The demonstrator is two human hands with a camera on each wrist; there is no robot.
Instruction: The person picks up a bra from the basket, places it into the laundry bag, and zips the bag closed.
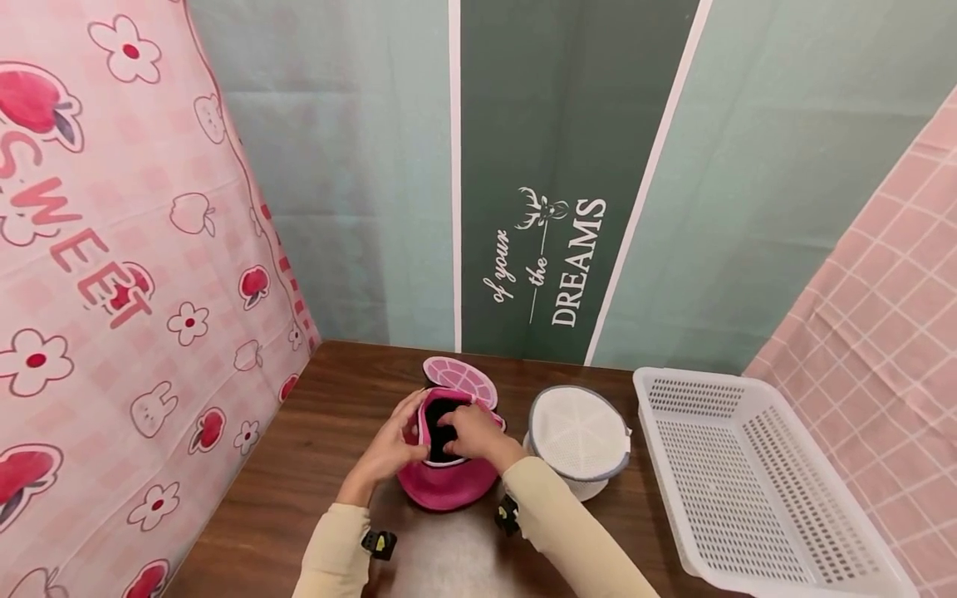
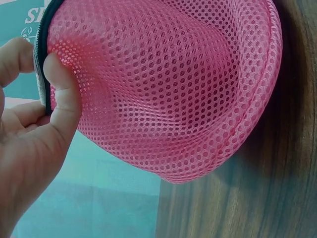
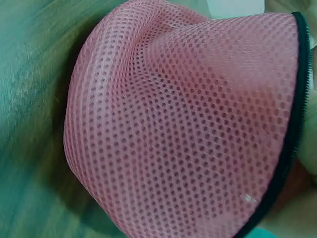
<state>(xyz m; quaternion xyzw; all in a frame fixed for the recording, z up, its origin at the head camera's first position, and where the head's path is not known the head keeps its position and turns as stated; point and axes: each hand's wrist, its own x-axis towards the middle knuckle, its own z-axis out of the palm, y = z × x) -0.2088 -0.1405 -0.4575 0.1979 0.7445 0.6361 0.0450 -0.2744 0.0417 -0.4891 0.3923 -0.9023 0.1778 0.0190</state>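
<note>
A pink mesh laundry bag (image 1: 443, 488) with a dark zipper edge sits on the table, its round pink-patterned lid (image 1: 459, 380) folded back. Black shows inside the mouth. My left hand (image 1: 389, 447) pinches the rim on the left, its digits on either side of the zipper edge in the left wrist view, where the mesh (image 2: 163, 89) bulges beside it. From the right, my right hand (image 1: 478, 432) reaches into the mouth, fingers and thumb apart over the black interior. In the right wrist view the bag (image 3: 183, 124) hides most of that hand.
Right of the bag stands a round white mesh bag (image 1: 579, 432) with grey trim. A white plastic basket (image 1: 676, 531) with slotted walls lies further right. Patterned cloths hang at the left, back and right of the brown wooden table (image 1: 277, 482).
</note>
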